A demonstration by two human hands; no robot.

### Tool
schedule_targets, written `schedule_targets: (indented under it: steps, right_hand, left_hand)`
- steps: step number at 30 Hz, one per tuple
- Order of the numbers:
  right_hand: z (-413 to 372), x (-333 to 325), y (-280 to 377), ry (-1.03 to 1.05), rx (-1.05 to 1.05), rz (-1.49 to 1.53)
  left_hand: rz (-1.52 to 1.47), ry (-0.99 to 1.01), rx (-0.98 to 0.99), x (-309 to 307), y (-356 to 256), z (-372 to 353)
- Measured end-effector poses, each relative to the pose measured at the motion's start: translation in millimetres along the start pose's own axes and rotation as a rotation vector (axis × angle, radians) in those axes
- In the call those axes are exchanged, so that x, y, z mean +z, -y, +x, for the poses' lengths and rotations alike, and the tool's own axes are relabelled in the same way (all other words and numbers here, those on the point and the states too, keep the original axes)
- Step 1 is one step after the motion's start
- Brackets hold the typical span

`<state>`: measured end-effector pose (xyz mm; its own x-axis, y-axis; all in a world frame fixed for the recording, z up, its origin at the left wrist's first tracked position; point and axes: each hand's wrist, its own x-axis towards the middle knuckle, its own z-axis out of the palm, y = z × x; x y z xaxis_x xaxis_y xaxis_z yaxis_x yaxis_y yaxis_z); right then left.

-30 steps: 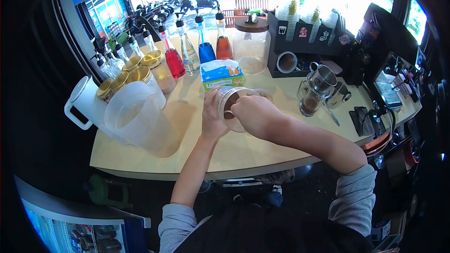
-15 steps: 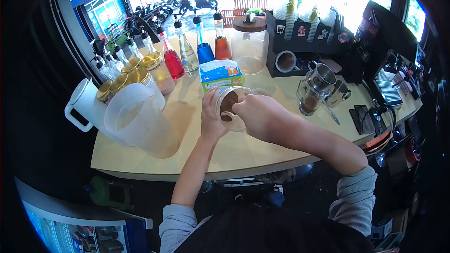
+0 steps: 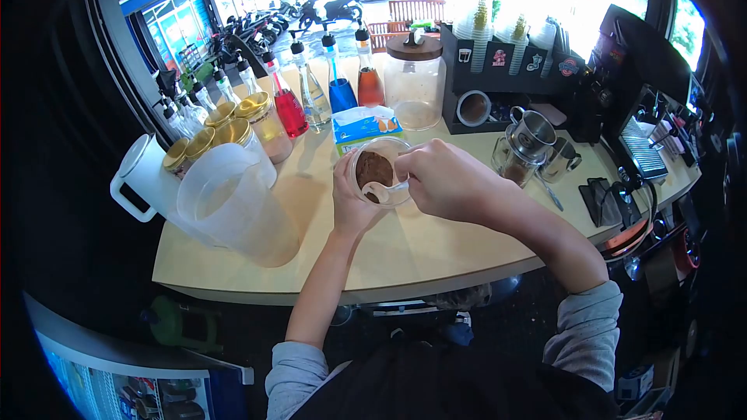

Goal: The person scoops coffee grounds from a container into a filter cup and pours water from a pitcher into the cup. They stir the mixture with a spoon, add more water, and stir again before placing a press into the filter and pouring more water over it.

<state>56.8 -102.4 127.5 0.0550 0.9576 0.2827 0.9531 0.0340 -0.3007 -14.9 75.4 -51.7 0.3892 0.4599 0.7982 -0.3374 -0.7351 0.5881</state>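
Note:
My left hand [image 3: 354, 204] is closed around the left side of a clear jar [image 3: 394, 146], which tilts so its mouth faces me. Brown powder [image 3: 374, 167] lies inside it. My right hand [image 3: 440, 180] pinches the handle of a white scoop [image 3: 380, 191], whose bowl sits in the jar at the powder's lower edge. Behind the jar stands a blue and green tissue pack [image 3: 364, 123]. To the right, a metal drip filter [image 3: 533, 132] rests on a glass with brown contents, partly covered by its handle and rim.
A large frosted pitcher [image 3: 241, 210] and a white jug [image 3: 144, 179] stand at the left, beside gold-lidded jars [image 3: 253, 106]. Pump bottles [image 3: 340, 89] line the back near a wooden-lidded jar [image 3: 416, 93]. A spoon [image 3: 551, 193] and black cup rack [image 3: 506, 58] are at right.
The scoop has turned and shifted inside the jar, so its bowl shows more plainly. My right hand has moved slightly right; my left hand still holds the jar.

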Motion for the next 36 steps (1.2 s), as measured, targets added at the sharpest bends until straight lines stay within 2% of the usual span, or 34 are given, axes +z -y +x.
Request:
schedule_targets:
  steps: [5, 12, 19, 22, 24, 25, 27, 29, 31, 33, 36]
  right_hand:
    - [-1, -10, 2, 0.005, 0.018, 0.029]
    - [0, -10, 2, -0.108, -0.018, 0.066]
    - [1, -10, -4, -0.085, -0.028, 0.119]
    - [3, -9, -17, -0.185, -0.107, 0.214]
    - [2, -17, -17, -0.070, 0.076, 0.288]
    - [2, -16, -18, -0.069, 0.076, 0.288]
    - [2, -15, -21, -0.092, 0.032, 0.256]
    - [1, -12, -18, -0.097, 0.008, 0.185]
    - [0, -5, -11, -0.101, -0.012, 0.119]
    - [-2, 3, 1, -0.088, -0.066, -0.248]
    - [-4, 12, 21, -0.049, -0.091, -0.349]
  left_hand:
    - [0.098, -0.002, -0.030, -3, -16, 5]
    - [0.061, 0.007, -0.055, -4, -14, 5]
    - [0.066, 0.004, -0.093, -5, -12, 5]
    - [0.076, -0.003, -0.098, -5, -12, 4]
    - [0.071, -0.008, -0.106, -5, -12, 4]
    - [0.081, -0.005, -0.090, -5, -12, 5]
    - [0.092, -0.005, -0.074, -4, -10, 5]
    - [0.112, -0.023, 0.061, -3, -5, 3]
    - [0.102, -0.026, 0.098, -3, -7, 3]
    - [0.092, -0.025, 0.134, -3, -3, 2]
    - [-0.016, -0.032, 0.156, -3, 5, 0]
